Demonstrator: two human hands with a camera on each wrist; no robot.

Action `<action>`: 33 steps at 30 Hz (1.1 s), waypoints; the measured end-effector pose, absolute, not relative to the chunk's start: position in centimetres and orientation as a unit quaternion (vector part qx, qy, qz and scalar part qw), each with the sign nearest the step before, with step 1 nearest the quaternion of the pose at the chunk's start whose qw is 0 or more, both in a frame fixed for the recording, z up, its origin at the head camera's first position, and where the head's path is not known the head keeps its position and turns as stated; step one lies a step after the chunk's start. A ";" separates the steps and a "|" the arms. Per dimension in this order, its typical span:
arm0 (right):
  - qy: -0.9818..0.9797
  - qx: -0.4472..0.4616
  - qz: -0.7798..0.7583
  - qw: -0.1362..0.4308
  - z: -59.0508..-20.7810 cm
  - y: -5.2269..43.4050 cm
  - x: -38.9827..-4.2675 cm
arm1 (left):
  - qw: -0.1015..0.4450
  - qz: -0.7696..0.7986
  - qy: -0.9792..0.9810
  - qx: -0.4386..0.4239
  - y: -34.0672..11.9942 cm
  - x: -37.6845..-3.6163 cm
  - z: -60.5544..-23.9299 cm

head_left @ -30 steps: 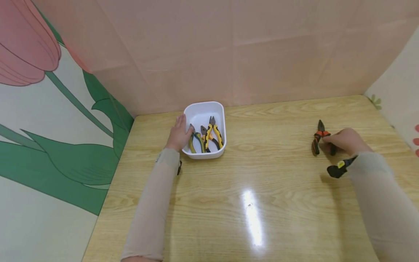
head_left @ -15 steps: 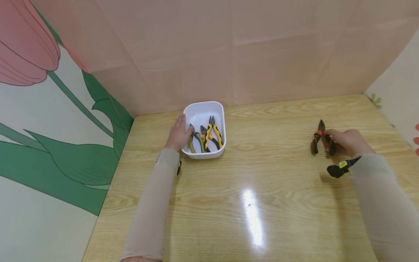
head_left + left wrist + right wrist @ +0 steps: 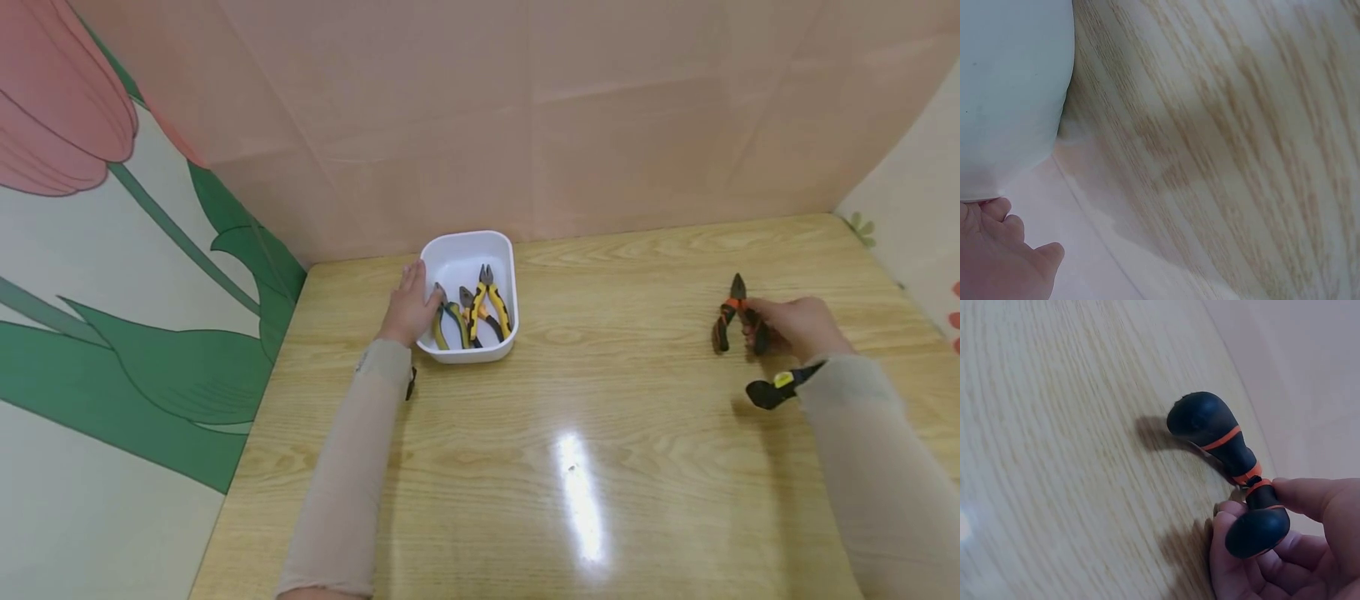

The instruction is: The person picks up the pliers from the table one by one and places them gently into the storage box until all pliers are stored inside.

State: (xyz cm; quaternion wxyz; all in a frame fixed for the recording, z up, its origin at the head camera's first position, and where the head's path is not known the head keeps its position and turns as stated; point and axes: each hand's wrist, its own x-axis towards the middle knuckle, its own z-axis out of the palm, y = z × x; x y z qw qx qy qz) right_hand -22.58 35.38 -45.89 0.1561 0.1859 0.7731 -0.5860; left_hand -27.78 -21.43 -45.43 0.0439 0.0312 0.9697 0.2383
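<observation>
My left hand (image 3: 408, 308) holds the left rim of a white plastic box (image 3: 468, 357); its thumb reaches over the rim, and its fingers (image 3: 1013, 226) lie along the outside. Inside lie green-handled pliers (image 3: 456, 323), orange-and-black pliers (image 3: 491, 323) and, leaning over these, yellow-and-black pliers (image 3: 498, 308). Far to the right, my right hand (image 3: 802, 325) pinches the right handle of orange-and-black pliers (image 3: 726, 321) between thumb and fingers. Their handles are spread and their grey nose points away from me. In the right wrist view both handles (image 3: 1204, 422) show, but the nose is hidden.
The wood-grain table (image 3: 637, 400) stretches between the box and the right-hand pliers, with a bright reflection near its front. A pink sheet (image 3: 525, 125) rises along the back edge. Walls with painted flowers stand at the left and right.
My right thumb and fingers have settled on the right handle, and the pliers have shifted slightly right and away from me. My left hand and the box look unmoved.
</observation>
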 end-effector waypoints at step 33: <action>0.784 0.211 -0.579 0.071 -47.4 34.6 -21.9 | 0.047 0.237 0.970 0.033 -21.4 -27.7 -45.4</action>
